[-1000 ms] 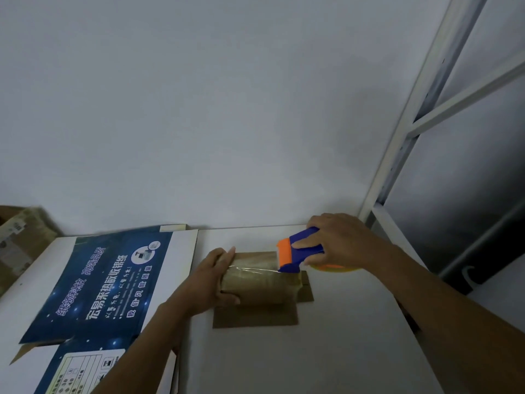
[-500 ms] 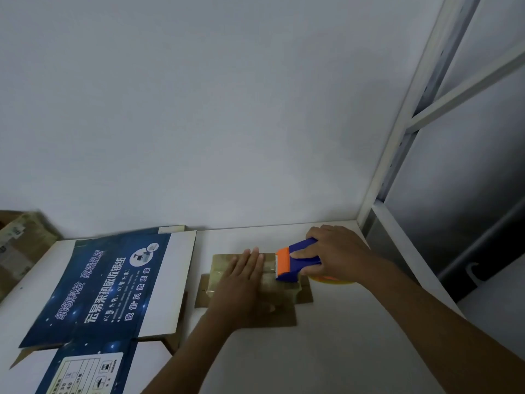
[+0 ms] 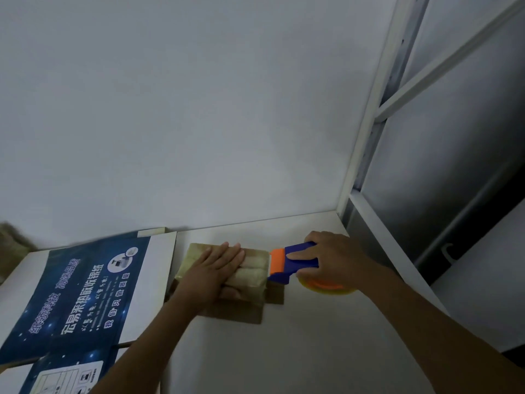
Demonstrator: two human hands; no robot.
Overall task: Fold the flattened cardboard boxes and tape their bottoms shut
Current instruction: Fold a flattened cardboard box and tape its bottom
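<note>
- Far left of the small brown cardboard box [image 3: 251, 277]: a blurred brown shape at the frame edge. Cannot identify it.
- Left of the box: flattened printed carton [image 3: 85, 294], blue panel with white print. It lies flat on the white worktop [image 3: 312, 345] with its right edge just beside the box. Not yet folded.
- The box sits on the worktop near the back wall. Brown flaps spread flat on the worktop at its near and right sides. The upper face looks glossy in bands; I read this as tape already laid over the seam.
- Left hand [image 3: 216, 268]: palm down on top of the box, fingers straight and together, pressing. It grips nothing.
- Right of the box: tape dispenser [image 3: 294, 263], blue body, with its orange cutter end touching the box's right edge.
- Right hand [image 3: 336, 260]: fingers wrapped round the dispenser, one finger laid along its top. The tape roll [image 3: 326, 287] shows under the hand, low over the worktop.
- Further right of the box: white rack upright [image 3: 377, 123].
- Step in hand (judgement): taping the bottom of this box. The strip appears to have run to the right edge.
- Next move calls for:
  - tilting the dispenser so the cutter severs the strip;
  - holding the box down with the left hand, since the box looks light and could slide;
  - rubbing the loose end down over the edge.
</note>
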